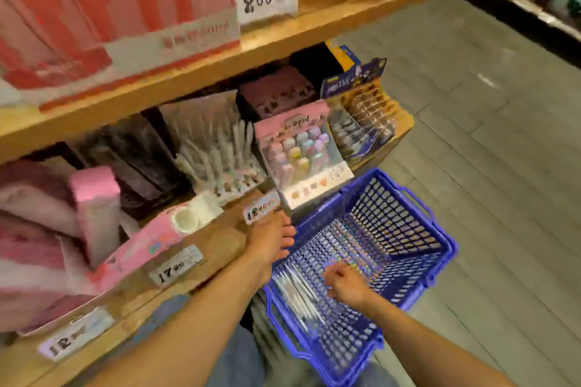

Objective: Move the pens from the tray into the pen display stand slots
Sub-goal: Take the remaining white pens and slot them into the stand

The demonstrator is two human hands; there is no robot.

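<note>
Pens [297, 294], white and thin, lie in a loose bundle on the floor of the blue plastic basket [418, 261] in the lower middle of the frame, against its left wall. The right hand [344, 283] reaches down into the basket just to the right of them, its fingers curled; the blur leaves it unclear whether it pinches anything or touches the pens at all. The left hand [272, 240] hovers above the basket's upper-left rim, at the edge of the wooden shelf [220, 248], fingers relaxed and spread, holding nothing; the pens lie below it, nearer the camera. The two hands are apart. Farther up, at the centre of the frame, the pen display stand [217, 151] sits on the shelf with white pens standing in its slots. Just right of it is a pink display box [301, 151] of pastel items, and price tags [176, 264] line the shelf edge.
</note>
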